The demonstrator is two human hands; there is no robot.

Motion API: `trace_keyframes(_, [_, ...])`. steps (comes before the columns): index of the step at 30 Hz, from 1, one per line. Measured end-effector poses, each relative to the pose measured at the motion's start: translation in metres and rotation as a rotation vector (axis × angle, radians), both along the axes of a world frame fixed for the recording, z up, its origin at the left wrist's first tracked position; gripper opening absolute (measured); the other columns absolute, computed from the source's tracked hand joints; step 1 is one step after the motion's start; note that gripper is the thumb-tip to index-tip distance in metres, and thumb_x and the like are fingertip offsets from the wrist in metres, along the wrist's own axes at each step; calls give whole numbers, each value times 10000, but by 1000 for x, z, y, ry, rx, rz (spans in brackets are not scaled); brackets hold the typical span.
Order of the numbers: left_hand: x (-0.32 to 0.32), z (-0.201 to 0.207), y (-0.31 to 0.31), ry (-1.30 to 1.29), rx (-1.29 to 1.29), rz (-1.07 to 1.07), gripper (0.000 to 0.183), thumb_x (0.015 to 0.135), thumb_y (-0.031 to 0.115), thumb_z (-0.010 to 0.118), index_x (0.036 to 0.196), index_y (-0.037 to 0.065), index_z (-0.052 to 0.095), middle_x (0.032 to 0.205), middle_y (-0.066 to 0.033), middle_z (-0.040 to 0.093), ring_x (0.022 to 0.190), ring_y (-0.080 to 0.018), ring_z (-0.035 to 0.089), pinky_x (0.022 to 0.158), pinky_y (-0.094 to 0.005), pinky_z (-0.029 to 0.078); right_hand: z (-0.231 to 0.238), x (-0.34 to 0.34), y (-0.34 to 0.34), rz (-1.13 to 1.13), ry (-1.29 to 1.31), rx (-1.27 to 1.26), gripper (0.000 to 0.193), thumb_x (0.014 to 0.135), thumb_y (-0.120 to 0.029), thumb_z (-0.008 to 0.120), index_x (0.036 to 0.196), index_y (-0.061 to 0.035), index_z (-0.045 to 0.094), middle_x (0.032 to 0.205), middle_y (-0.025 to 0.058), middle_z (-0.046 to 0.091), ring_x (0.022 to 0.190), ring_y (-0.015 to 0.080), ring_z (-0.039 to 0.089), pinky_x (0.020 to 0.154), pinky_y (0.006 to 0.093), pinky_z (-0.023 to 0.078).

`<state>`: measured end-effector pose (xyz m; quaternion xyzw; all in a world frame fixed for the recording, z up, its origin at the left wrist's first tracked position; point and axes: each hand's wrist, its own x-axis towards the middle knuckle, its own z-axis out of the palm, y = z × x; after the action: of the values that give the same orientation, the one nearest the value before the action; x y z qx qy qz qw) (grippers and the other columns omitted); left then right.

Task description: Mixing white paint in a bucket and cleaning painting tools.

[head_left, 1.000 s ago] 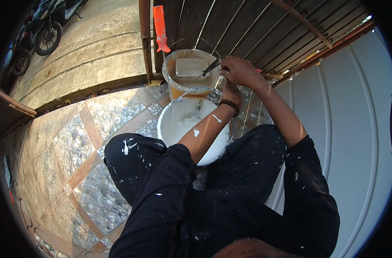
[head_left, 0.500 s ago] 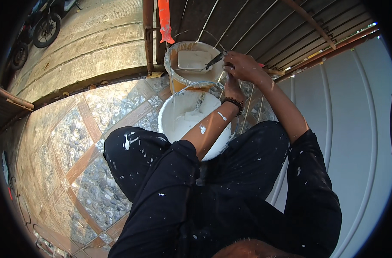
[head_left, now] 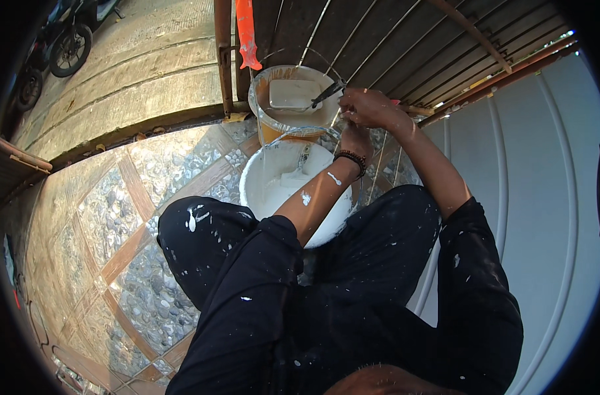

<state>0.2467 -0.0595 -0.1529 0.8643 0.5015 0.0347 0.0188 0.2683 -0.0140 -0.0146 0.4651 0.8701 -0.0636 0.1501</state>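
My right hand [head_left: 369, 107] is closed in a pinch beside the far bucket's right rim. Just below it, my left hand [head_left: 356, 139] reaches up until its fingertips meet the right hand's. Whatever is between the fingers is too small or hidden to make out. A dark, narrow tool-like piece [head_left: 327, 95] lies across the rim of the yellow bucket [head_left: 268, 131], slightly apart from my right fingertips. Inside that bucket a pale rectangular block [head_left: 293, 94] shows in murky liquid. Nearer, a white bucket [head_left: 252, 181] coated with white paint stands under my left forearm.
An orange handle-like object [head_left: 246, 39] hangs by the gate post [head_left: 222, 59]. Dark slatted gate [head_left: 379, 39] stands beyond the buckets, and a grey ridged panel [head_left: 530, 164] rises on the right. Pebble-patterned tiles [head_left: 109, 217] cover the floor; motorbikes [head_left: 69, 49] are parked far left.
My right hand has drawn back slightly toward me, away from the dark piece on the rim. My left hand has shifted slightly with it. The buckets stay put; the view moved a little.
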Motion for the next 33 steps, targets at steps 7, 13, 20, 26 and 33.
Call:
trace_keyframes(7, [-12,-7,-3,-187,1,-37,766,927,470,574,1540,60,366,1595,-193,332,1510,-363,237,1224,-528,159,-6,13,7,-45,107,0,187,834,-245,717,948,-98,695,990,108,686,929,326,690,770,440,552])
trace_keyframes(13, [-15,7,-7,-200,10,-68,589,981,278,436,1538,92,405,1626,-163,283,1526,-403,160,1226,-581,71,-11,18,9,-147,129,237,238,809,-276,738,968,-101,707,958,113,700,926,333,690,784,446,551])
trace_keyframes(20, [-24,14,-10,-192,180,-98,641,919,429,577,1462,94,514,1638,-174,248,1515,-460,141,1191,-698,46,6,31,16,-195,161,501,264,822,-292,740,946,-65,686,927,134,670,948,352,679,788,470,541])
trace_keyframes(26, [-23,16,-6,-163,87,-94,631,931,411,566,1482,111,494,1648,-148,228,1513,-464,137,1195,-698,26,2,30,14,-147,423,188,232,845,-269,712,935,-57,682,966,146,659,955,354,659,791,471,538])
trace_keyframes(33, [-25,15,-11,-202,159,-95,693,924,441,591,1538,175,413,1625,-161,297,1506,-443,192,1169,-740,13,-13,36,13,-204,263,150,201,837,-234,696,938,-61,690,968,144,673,920,353,670,786,466,538])
